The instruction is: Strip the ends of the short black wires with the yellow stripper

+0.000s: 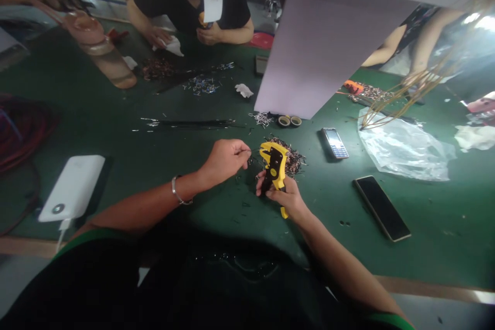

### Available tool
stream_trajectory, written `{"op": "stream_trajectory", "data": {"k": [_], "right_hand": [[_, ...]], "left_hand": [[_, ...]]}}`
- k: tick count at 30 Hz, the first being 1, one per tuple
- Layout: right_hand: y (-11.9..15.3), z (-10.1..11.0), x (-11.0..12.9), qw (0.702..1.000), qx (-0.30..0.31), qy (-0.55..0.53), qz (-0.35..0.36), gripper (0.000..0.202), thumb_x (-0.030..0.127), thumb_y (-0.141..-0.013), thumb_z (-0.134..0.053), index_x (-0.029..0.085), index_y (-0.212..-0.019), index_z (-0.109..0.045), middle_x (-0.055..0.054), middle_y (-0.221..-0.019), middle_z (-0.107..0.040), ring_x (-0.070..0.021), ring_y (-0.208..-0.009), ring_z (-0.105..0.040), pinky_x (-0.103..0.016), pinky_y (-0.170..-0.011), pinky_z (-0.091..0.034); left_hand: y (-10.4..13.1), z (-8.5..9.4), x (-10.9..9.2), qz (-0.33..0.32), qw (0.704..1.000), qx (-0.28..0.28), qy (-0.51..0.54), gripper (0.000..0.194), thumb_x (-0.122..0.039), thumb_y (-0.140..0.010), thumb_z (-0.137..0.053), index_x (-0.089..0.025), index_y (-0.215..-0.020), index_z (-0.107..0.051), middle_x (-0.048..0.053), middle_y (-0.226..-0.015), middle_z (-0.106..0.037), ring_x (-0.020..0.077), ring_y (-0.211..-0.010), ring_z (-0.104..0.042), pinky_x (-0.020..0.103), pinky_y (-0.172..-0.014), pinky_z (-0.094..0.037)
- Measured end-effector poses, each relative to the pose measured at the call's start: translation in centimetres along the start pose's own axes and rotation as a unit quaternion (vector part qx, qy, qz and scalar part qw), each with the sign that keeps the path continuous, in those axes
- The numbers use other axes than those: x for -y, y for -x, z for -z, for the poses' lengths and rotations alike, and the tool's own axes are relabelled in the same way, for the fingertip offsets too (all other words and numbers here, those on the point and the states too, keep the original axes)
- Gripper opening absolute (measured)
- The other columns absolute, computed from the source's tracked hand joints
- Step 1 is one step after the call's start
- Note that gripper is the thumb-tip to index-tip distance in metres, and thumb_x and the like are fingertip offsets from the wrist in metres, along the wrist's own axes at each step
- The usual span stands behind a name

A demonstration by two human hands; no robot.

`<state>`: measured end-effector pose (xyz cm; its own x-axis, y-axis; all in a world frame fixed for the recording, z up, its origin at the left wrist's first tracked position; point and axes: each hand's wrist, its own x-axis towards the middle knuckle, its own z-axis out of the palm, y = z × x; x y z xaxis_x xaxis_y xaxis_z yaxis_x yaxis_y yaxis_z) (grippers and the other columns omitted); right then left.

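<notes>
My right hand [284, 197] is wrapped round the handles of a yellow and black wire stripper [275, 165], its jaws pointing up and to the left. Close to those jaws, my left hand [228, 161] pinches a thin dark wire [253, 151] between thumb and fingers. The wire's far end is too small to make out. Behind the tool lies a heap of short black and copper scraps [296, 159]. Farther back, a bundle of black wires [193, 124] stretches across the green table [216, 240], left of a small pile of silvery terminals [263, 119].
A white power bank [73, 188] lies at left, beyond it a bottle [102, 51]. Two tape rolls [289, 121] sit by a pale upright panel [325, 46]. At right are a keypad phone [334, 143], a smartphone [382, 208] and a plastic bag [402, 147]. Co-workers' hands [211, 34] show opposite.
</notes>
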<state>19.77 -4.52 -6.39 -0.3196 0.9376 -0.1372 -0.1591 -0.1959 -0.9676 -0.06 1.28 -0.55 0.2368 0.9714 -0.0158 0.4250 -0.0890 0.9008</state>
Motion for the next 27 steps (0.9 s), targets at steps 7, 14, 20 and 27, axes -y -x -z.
{"op": "stream_trajectory", "data": {"k": [7, 14, 20, 27], "right_hand": [[0.3, -0.1, 0.6, 0.999, 0.02, 0.036, -0.001, 0.038, 0.016, -0.066, -0.065, 0.016, -0.103, -0.059, -0.005, -0.088, -0.067, -0.0179, -0.072, -0.064, -0.034, -0.07, -0.05], [0.3, 0.5, 1.6, 0.996, 0.087, -0.014, -0.029, 0.041, 0.016, -0.065, -0.068, 0.015, -0.105, -0.06, -0.005, -0.084, -0.068, -0.0188, -0.071, -0.064, -0.035, -0.07, -0.049], [0.2, 0.8, 1.4, 0.991, 0.119, -0.042, -0.035, 0.041, 0.017, -0.064, -0.069, 0.015, -0.105, -0.062, -0.005, -0.083, -0.069, -0.0201, -0.07, -0.064, -0.037, -0.069, -0.05], [0.0, 1.3, 0.8, 0.988, 0.144, -0.05, -0.023, 0.04, 0.023, -0.065, -0.07, 0.016, -0.104, -0.062, -0.006, -0.082, -0.068, -0.0208, -0.069, -0.064, -0.04, -0.069, -0.052]], "left_hand": [[0.1, 0.0, 0.2, -0.024, 1.0, 0.01, -0.008, 0.019, -0.024, -0.08, -0.054, -0.015, -0.073, -0.069, 0.0, -0.055, -0.065, 0.007, -0.046, -0.047, 0.024, -0.05, -0.036], [-0.7, 1.0, 0.3, -0.06, 0.997, 0.029, -0.04, 0.018, -0.027, -0.077, -0.059, -0.016, -0.077, -0.073, 0.001, -0.064, -0.069, 0.01, -0.058, -0.055, 0.025, -0.055, -0.039], [-1.0, 1.6, -0.2, -0.033, 0.997, 0.067, 0.001, 0.017, -0.025, -0.074, -0.059, -0.017, -0.07, -0.073, 0.001, -0.062, -0.067, 0.01, -0.057, -0.053, 0.026, -0.056, -0.039], [-1.3, 1.6, 0.3, -0.024, 0.993, 0.105, 0.046, 0.015, -0.027, -0.074, -0.061, -0.017, -0.071, -0.072, 0.001, -0.063, -0.067, 0.0099, -0.058, -0.053, 0.026, -0.057, -0.039]]}}
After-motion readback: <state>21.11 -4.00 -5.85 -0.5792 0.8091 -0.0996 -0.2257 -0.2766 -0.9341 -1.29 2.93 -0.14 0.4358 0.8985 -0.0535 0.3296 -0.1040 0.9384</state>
